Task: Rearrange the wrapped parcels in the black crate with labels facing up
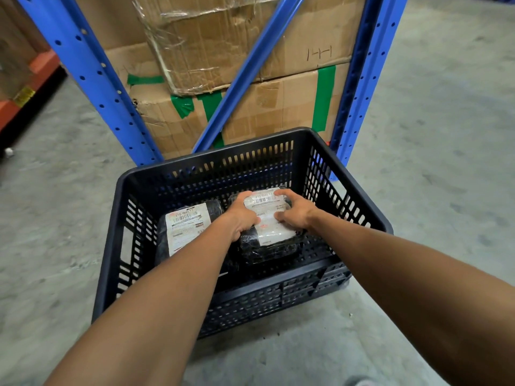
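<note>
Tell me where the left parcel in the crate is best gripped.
Grip the left parcel by its two long black sides, coming from above. It lies flat, label up, with the crate wall close on its left, so a sideways reach looks blocked. The left arm now crosses its near end.

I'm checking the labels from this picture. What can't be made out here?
- Head view, left parcel: label's near end hidden by the left forearm.
- Right parcel: label partly covered by left hand and right hand.
- Both labels: small print too blurred.
</note>
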